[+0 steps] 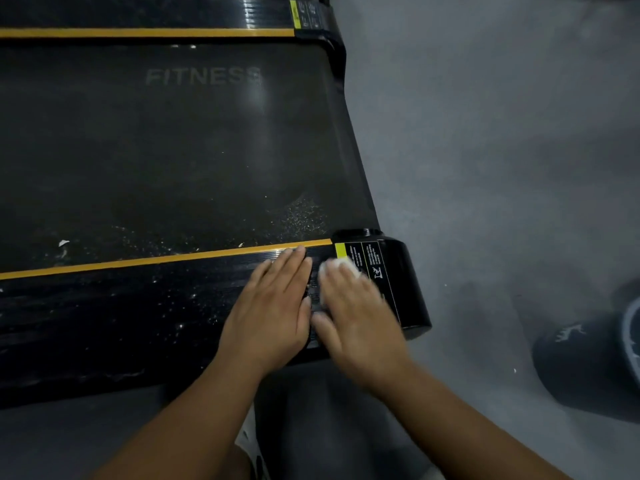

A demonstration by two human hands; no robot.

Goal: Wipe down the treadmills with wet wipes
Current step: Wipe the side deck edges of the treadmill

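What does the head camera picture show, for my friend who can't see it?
A person's right hand presses a white wet wipe onto the black side rail of a treadmill, near its end cap. The left hand lies flat on the rail beside it. Pale specks dot the dark belt marked FITNESS.

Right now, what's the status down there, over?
Left hand flat on treadmill side rail. Right hand pressing wet wipe at warning label. White scraps on belt, nothing blocking.

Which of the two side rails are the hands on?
The near side rail: left hand and right hand, with the wipe, lie on it. The far side rail beyond the belt is untouched.
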